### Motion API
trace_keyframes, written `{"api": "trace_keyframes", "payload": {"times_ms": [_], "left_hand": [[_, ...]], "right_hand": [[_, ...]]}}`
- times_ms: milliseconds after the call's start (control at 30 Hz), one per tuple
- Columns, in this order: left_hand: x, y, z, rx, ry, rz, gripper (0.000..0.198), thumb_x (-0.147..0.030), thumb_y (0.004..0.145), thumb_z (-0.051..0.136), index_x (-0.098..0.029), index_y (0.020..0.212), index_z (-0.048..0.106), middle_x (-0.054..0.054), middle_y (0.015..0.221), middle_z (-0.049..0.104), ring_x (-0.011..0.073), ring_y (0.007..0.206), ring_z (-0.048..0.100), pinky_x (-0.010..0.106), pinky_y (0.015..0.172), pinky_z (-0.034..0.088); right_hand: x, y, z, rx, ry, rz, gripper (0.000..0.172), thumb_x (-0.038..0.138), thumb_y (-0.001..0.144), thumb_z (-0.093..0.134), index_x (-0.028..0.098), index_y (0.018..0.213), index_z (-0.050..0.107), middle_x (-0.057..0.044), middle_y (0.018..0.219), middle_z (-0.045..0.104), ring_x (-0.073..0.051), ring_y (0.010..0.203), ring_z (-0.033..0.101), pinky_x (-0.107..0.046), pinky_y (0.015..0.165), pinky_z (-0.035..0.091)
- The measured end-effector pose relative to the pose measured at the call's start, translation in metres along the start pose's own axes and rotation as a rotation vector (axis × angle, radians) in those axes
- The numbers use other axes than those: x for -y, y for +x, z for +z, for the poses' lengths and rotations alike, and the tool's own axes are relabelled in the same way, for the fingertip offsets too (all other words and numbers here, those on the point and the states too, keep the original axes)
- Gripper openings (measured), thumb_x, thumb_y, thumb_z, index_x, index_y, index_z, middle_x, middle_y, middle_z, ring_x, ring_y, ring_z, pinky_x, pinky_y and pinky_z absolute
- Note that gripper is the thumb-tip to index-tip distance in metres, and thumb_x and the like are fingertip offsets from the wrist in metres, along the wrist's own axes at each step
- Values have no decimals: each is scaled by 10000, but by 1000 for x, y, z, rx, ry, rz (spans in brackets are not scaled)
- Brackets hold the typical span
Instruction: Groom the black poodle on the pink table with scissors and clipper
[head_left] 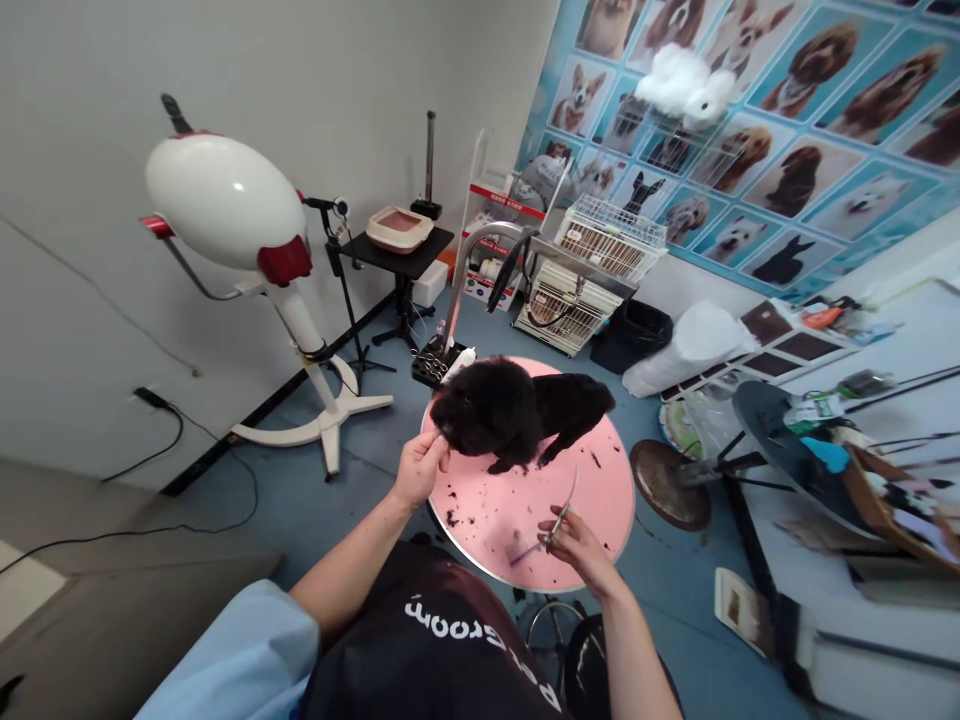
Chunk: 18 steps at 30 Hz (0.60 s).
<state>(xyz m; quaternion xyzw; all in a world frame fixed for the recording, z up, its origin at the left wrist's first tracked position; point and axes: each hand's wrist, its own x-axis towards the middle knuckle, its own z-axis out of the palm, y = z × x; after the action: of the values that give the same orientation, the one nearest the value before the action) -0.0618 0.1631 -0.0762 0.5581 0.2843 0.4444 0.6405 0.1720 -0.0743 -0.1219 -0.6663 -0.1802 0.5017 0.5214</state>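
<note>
A small black curly dog (517, 410) lies on a round pink grooming table (600, 500). My left hand (420, 465) is closed on the fur at the dog's head, at the table's left edge. My right hand (574, 545) hovers over the table's near side and grips a pair of grooming scissors (564, 508), blades pointing up towards the dog. A purple comb (525, 551) sticks out from under that hand. Dark fur clippings (457, 518) are scattered over the pink top.
A white stand dryer (225, 205) stands at left on the blue floor. Behind the table are a bent metal grooming arm (480, 250), a black side table (401, 250) and wire cages (600, 260). Cluttered tables (825, 440) fill the right side.
</note>
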Motion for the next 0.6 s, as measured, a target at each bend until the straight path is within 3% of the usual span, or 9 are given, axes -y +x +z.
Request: {"api": "trace_keyframes", "payload": {"times_ms": [67,167,267,333,433,600], "left_hand": [[0,2,-1,-29,-7,-8,469,-452,873,535,-170,502,479,-5,485,473,101,510,417,245,582,348],[-1,5,-2,-49,-37,-9,458,-448,861,550,-172,501,481,-8,476,467,97,496,402,244,564,336],[-4,7,-3,-70,-56,0,458,-448,853,559,-172,496,483,-7,476,469,96,503,413,244,573,341],[-7,9,-4,-78,-59,-2,461,-454,849,561,-172,493,483,-5,476,474,97,502,420,244,575,347],[-11,11,-6,-81,-54,-7,471,-473,839,568,-173,487,480,-5,467,477,97,495,428,243,571,355],[-11,13,-10,-106,-31,-30,483,-513,816,581,-175,485,484,0,463,490,102,494,441,245,570,371]], "right_hand": [[29,-11,5,243,8,-93,635,288,653,827,226,1214,538,-79,1009,697,-175,827,702,-281,718,547],[54,-12,24,631,10,-109,630,280,614,855,189,1181,595,-79,905,709,-153,706,697,-251,653,542],[66,10,47,941,41,-76,639,331,577,872,154,1145,639,-95,849,720,-151,655,686,-235,602,529],[73,29,61,1038,93,-108,705,396,550,877,136,1161,641,-115,862,723,-164,670,685,-258,623,530],[84,51,75,1082,164,-158,752,437,553,865,117,1193,631,-134,884,723,-181,696,686,-282,639,535],[93,59,78,1076,80,-64,619,271,619,847,136,1187,641,-104,839,730,-144,626,685,-230,587,536]]}}
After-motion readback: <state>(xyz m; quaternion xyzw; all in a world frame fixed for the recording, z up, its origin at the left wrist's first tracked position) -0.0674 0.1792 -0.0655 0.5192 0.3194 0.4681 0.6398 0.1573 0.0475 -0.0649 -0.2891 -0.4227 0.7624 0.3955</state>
